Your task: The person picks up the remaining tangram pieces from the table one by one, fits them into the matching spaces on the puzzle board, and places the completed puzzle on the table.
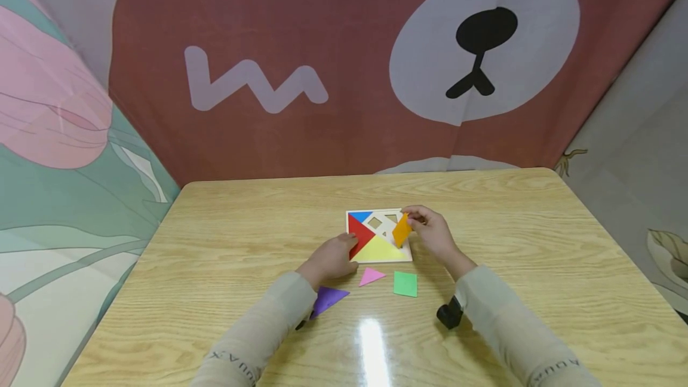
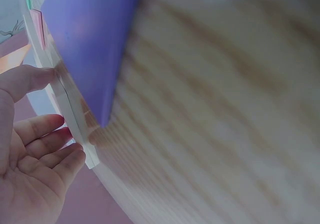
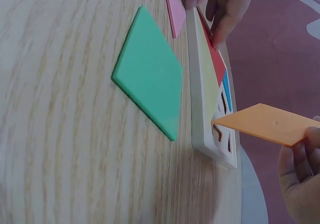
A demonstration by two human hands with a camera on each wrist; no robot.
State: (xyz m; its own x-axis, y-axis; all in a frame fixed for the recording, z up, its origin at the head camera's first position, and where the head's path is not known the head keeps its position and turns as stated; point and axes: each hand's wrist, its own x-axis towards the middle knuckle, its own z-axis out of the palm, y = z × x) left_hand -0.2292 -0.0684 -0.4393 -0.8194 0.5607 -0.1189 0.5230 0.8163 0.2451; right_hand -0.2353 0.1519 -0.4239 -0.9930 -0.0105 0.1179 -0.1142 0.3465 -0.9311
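A white tangram board [image 1: 407, 254] lies on the table with a red triangle [image 1: 359, 233], a yellow triangle [image 1: 381, 249] and a blue triangle [image 1: 359, 217] in it; several cut-outs show bare. My left hand [image 1: 334, 255] grips the board's near left corner, thumb along the near edge and fingertips over the red triangle. In my right hand [image 1: 434, 233] an orange parallelogram [image 1: 401, 230] is pinched at one end. It hangs tilted over the board's right side; the right wrist view shows its free corner [image 3: 227, 121] close over a cut-out.
In front of the board lie a pink triangle [image 1: 371, 276] and a green square [image 1: 405, 284]. A purple triangle [image 1: 329, 300] is partly covered by the left forearm. The wooden table [image 1: 258, 214] ends at a printed cloth backdrop [image 1: 344, 142].
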